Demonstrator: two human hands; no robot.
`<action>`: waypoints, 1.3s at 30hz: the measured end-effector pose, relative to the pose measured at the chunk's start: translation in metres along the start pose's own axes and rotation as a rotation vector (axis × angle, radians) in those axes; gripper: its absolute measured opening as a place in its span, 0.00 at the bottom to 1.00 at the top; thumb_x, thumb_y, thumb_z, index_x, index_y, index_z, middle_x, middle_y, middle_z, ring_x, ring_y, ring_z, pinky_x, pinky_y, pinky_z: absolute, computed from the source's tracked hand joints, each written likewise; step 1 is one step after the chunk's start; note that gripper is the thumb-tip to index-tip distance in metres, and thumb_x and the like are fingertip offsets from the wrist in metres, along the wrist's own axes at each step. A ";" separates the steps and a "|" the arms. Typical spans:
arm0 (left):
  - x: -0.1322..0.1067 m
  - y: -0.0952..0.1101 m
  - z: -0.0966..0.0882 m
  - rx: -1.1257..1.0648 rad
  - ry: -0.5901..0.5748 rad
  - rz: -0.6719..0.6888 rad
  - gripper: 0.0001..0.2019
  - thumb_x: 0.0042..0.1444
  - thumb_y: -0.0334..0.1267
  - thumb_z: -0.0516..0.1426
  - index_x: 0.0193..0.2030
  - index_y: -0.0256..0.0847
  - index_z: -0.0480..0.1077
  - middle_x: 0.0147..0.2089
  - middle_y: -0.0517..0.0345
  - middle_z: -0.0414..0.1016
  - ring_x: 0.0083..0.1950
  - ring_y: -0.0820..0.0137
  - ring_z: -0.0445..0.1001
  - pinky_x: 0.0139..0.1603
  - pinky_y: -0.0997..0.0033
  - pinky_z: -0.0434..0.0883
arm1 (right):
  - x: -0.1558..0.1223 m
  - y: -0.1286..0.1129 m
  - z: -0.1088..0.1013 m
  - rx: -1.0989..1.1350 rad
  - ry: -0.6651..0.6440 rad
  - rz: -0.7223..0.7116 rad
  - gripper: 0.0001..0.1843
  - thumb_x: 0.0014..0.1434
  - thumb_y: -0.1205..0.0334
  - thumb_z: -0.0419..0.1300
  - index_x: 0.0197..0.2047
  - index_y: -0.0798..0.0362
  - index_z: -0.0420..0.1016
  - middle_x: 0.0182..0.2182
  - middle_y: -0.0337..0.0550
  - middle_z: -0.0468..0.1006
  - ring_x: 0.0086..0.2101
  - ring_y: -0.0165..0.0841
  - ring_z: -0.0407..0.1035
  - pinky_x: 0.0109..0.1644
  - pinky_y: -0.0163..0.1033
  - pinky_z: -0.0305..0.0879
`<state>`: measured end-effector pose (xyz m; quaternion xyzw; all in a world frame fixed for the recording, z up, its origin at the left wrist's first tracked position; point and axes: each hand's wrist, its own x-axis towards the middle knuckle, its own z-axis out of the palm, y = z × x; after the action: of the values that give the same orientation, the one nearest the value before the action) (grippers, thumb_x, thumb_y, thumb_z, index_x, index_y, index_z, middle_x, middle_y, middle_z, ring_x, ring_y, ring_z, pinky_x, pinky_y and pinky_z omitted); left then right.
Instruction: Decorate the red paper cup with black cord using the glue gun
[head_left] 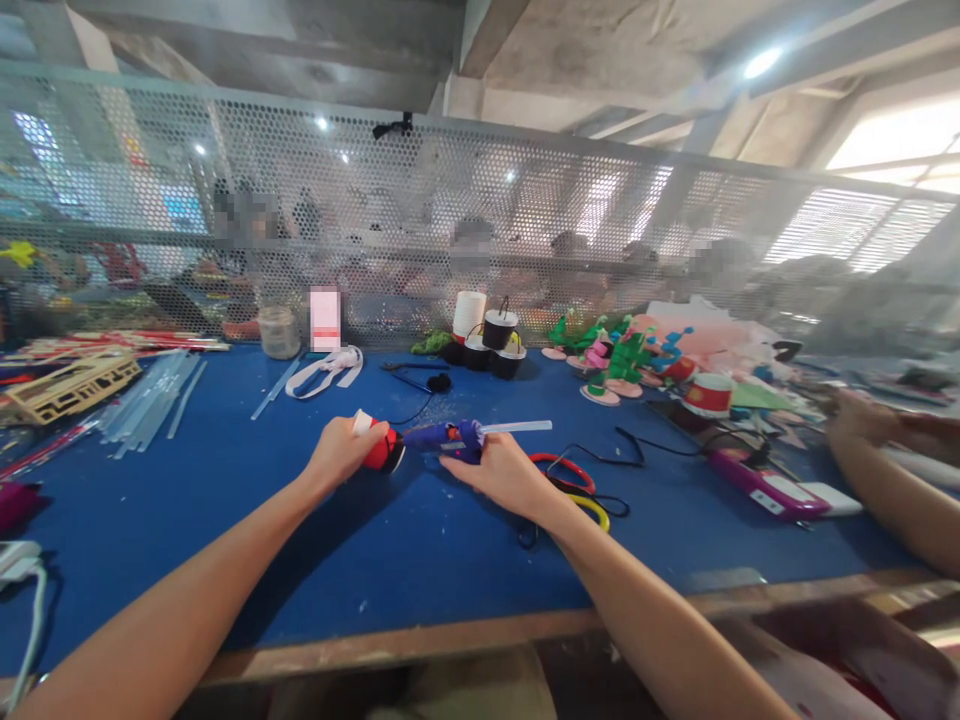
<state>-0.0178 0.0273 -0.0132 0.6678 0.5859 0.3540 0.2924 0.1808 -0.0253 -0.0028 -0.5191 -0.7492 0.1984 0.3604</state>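
Observation:
My left hand is wrapped round a small red cup with a white end and a black rim, tilted on its side above the blue table. In my right hand is a purple hot glue gun, its nozzle pointing left at the black-rimmed end of the cup. Whether the nozzle touches the cup I cannot tell. A clear glue stick sticks out of the gun's back end to the right. Beyond my hands lies a small black coiled item with a thin wire.
Loose glue sticks lie left, near a glass jar and white ribbon. Small black buckets and green figures stand behind. Pliers and a purple power strip lie right, near another person's arm.

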 end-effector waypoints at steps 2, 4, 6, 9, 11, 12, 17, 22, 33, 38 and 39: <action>0.000 0.000 0.000 0.011 0.000 -0.004 0.18 0.40 0.51 0.52 0.12 0.41 0.55 0.13 0.65 0.53 0.19 0.76 0.52 0.20 0.74 0.47 | 0.000 0.000 0.000 -0.009 -0.012 -0.012 0.08 0.47 0.63 0.55 0.19 0.52 0.68 0.15 0.37 0.68 0.24 0.33 0.66 0.27 0.34 0.59; 0.000 0.001 0.000 0.009 0.000 -0.008 0.18 0.40 0.51 0.52 0.12 0.40 0.55 0.13 0.65 0.53 0.19 0.76 0.52 0.20 0.74 0.47 | -0.001 0.001 0.001 -0.029 -0.025 -0.014 0.08 0.48 0.62 0.55 0.20 0.53 0.68 0.16 0.37 0.68 0.24 0.33 0.66 0.28 0.34 0.59; -0.001 0.000 0.000 0.000 0.001 -0.013 0.18 0.40 0.51 0.53 0.12 0.40 0.56 0.13 0.65 0.54 0.19 0.76 0.52 0.20 0.74 0.47 | -0.001 0.002 0.001 -0.054 -0.020 -0.012 0.08 0.48 0.62 0.55 0.21 0.53 0.68 0.17 0.38 0.69 0.24 0.32 0.65 0.28 0.34 0.58; -0.001 -0.001 0.000 -0.009 -0.003 -0.021 0.18 0.40 0.50 0.53 0.13 0.40 0.57 0.14 0.64 0.54 0.19 0.76 0.52 0.20 0.74 0.47 | -0.002 0.002 0.002 -0.085 -0.007 -0.011 0.07 0.48 0.62 0.54 0.22 0.54 0.69 0.18 0.38 0.69 0.23 0.31 0.64 0.27 0.34 0.58; -0.001 -0.001 0.000 0.003 -0.008 -0.024 0.17 0.40 0.51 0.53 0.13 0.39 0.57 0.14 0.65 0.54 0.19 0.76 0.52 0.20 0.74 0.47 | -0.002 0.002 0.002 -0.092 -0.026 -0.012 0.08 0.49 0.62 0.54 0.23 0.55 0.69 0.18 0.38 0.68 0.23 0.30 0.64 0.27 0.33 0.57; -0.001 -0.001 0.000 0.014 -0.007 -0.025 0.18 0.40 0.51 0.52 0.14 0.39 0.57 0.14 0.65 0.54 0.19 0.76 0.52 0.20 0.74 0.48 | -0.002 0.002 0.002 -0.092 -0.038 -0.015 0.08 0.49 0.62 0.54 0.23 0.55 0.69 0.18 0.38 0.68 0.22 0.30 0.63 0.27 0.33 0.57; 0.000 0.000 0.000 0.037 0.003 -0.027 0.18 0.40 0.51 0.52 0.14 0.39 0.58 0.14 0.65 0.54 0.19 0.76 0.52 0.20 0.74 0.48 | -0.003 0.001 0.002 -0.132 -0.028 -0.010 0.09 0.49 0.62 0.53 0.24 0.56 0.69 0.18 0.38 0.67 0.23 0.30 0.63 0.27 0.33 0.57; 0.000 0.001 0.000 0.048 -0.010 -0.020 0.18 0.41 0.52 0.51 0.14 0.39 0.58 0.15 0.65 0.54 0.19 0.76 0.52 0.20 0.75 0.48 | -0.003 0.001 0.003 -0.109 -0.042 -0.022 0.08 0.49 0.62 0.53 0.22 0.56 0.68 0.18 0.37 0.66 0.22 0.29 0.62 0.27 0.32 0.56; 0.001 -0.004 0.001 0.038 -0.013 0.010 0.18 0.41 0.51 0.51 0.14 0.39 0.58 0.14 0.65 0.54 0.19 0.76 0.53 0.20 0.75 0.48 | -0.002 0.002 0.001 -0.080 -0.011 -0.046 0.09 0.49 0.62 0.54 0.20 0.55 0.66 0.17 0.36 0.66 0.23 0.28 0.62 0.25 0.31 0.56; 0.003 -0.007 0.002 0.011 -0.032 0.048 0.18 0.41 0.51 0.52 0.15 0.38 0.59 0.15 0.65 0.54 0.20 0.76 0.53 0.20 0.75 0.49 | -0.001 0.000 0.000 -0.077 0.001 -0.005 0.11 0.49 0.62 0.55 0.18 0.54 0.64 0.13 0.36 0.64 0.22 0.30 0.64 0.24 0.31 0.57; 0.003 -0.007 0.002 0.009 -0.033 0.051 0.18 0.41 0.51 0.52 0.15 0.38 0.59 0.15 0.65 0.54 0.20 0.76 0.53 0.20 0.75 0.49 | 0.000 -0.001 0.000 -0.082 0.001 0.006 0.11 0.49 0.62 0.55 0.17 0.54 0.64 0.12 0.36 0.64 0.22 0.30 0.64 0.24 0.31 0.57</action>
<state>-0.0204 0.0310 -0.0194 0.6896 0.5654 0.3474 0.2900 0.1808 -0.0259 -0.0022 -0.5358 -0.7549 0.1684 0.3387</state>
